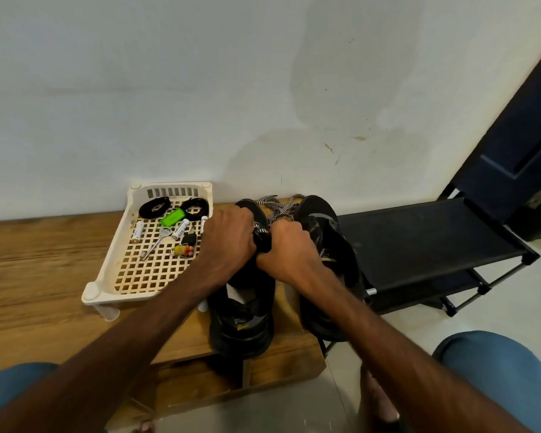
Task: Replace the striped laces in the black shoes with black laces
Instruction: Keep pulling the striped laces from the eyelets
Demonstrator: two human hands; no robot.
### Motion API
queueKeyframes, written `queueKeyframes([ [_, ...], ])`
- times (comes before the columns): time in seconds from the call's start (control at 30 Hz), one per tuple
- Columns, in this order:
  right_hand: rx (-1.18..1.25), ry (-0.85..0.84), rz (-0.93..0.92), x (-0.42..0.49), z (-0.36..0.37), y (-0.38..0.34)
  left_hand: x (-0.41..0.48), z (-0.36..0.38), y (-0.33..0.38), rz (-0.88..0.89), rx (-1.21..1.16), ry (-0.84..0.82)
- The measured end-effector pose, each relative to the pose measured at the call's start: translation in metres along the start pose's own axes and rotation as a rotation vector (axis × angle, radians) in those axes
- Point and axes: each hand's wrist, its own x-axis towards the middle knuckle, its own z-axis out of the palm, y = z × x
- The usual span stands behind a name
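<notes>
Both hands, left [228, 242] and right [289, 245], pinch closed on the left shoe [242, 310] at its lacing; striped laces [278, 207] trail toward twelve o'clock, black laces [172, 207] lie at ten o'clock, nearer the left.

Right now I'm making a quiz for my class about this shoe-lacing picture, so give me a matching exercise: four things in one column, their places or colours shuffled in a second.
Things:
1. black laces
2. striped laces
3. green tag
4. shoe rack

Places:
A. loose on the bench, beyond the shoes' toes
B. coiled at the tray's far end
C. on the floor, right of the bench
D. in the tray, among the batteries

Pairs: 1-B, 2-A, 3-D, 4-C
</notes>
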Motion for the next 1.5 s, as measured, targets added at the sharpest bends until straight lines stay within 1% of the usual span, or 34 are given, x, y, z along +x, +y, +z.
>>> queueKeyframes([
  [0.1, -0.088, 0.059, 0.014, 0.001, 0.001, 0.0, -0.003, 0.003, -0.002, 0.03, -0.079, -0.02],
  [0.17, -0.103, 0.05, 0.017, 0.001, 0.0, 0.003, -0.006, 0.005, -0.006, -0.005, -0.175, 0.001],
  [0.23, -0.115, 0.041, 0.02, 0.001, -0.003, 0.007, -0.009, 0.006, -0.011, -0.107, -0.345, 0.0],
  [0.33, -0.139, 0.037, 0.032, 0.0, -0.008, 0.01, -0.007, 0.001, -0.027, -0.3, -0.724, -0.087],
  [0.37, -0.141, 0.035, 0.037, -0.001, -0.009, 0.01, -0.006, -0.001, -0.033, -0.344, -0.772, -0.094],
  [0.43, -0.148, 0.044, 0.036, -0.002, -0.009, 0.011, -0.004, -0.002, -0.042, -0.336, -0.668, -0.054],
  [0.5, -0.158, 0.053, 0.035, -0.005, -0.009, 0.012, -0.003, 0.0, -0.042, -0.282, -0.514, -0.005],
  [0.53, -0.157, 0.056, 0.036, -0.006, -0.008, 0.012, -0.003, 0.0, -0.039, -0.25, -0.484, 0.014],
  [0.6, -0.157, 0.062, 0.037, -0.008, -0.009, 0.013, -0.004, 0.002, -0.031, -0.139, -0.45, 0.045],
  [0.67, -0.152, 0.066, 0.026, -0.009, -0.01, 0.013, -0.008, 0.007, -0.021, 0.014, -0.393, 0.01],
  [0.73, -0.154, 0.076, 0.011, -0.009, -0.009, 0.012, -0.011, 0.008, -0.011, 0.112, -0.306, -0.004],
  [0.8, -0.168, 0.083, 0.003, -0.011, -0.008, 0.009, -0.011, 0.01, -0.005, 0.113, -0.184, -0.004],
  [0.87, -0.174, 0.075, 0.003, -0.011, -0.007, 0.008, -0.009, 0.008, -0.001, 0.072, -0.126, 0.02],
  [0.97, -0.166, 0.044, 0.011, -0.011, -0.007, 0.007, -0.003, 0.007, 0.001, 0.035, -0.135, 0.066],
  [1.1, -0.172, 0.048, 0.013, -0.011, -0.01, 0.006, 0.008, 0.003, -0.01, -0.027, -0.334, -0.009],
  [1.13, -0.172, 0.04, 0.016, -0.011, -0.011, 0.006, 0.012, 0.0, -0.017, -0.045, -0.354, 0.002],
  [1.27, -0.179, 0.034, 0.049, -0.009, -0.017, 0.014, 0.023, -0.016, -0.06, -0.209, -0.322, 0.205],
  [1.33, -0.186, 0.033, 0.072, -0.008, -0.017, 0.017, 0.021, -0.018, -0.072, -0.242, -0.401, 0.209],
  [1.4, -0.19, 0.039, 0.085, -0.007, -0.016, 0.02, 0.013, -0.012, -0.061, -0.176, -0.489, 0.137],
  [1.5, -0.174, 0.056, 0.074, -0.006, -0.014, 0.022, -0.003, 0.003, -0.023, 0.033, -0.391, 0.063],
])
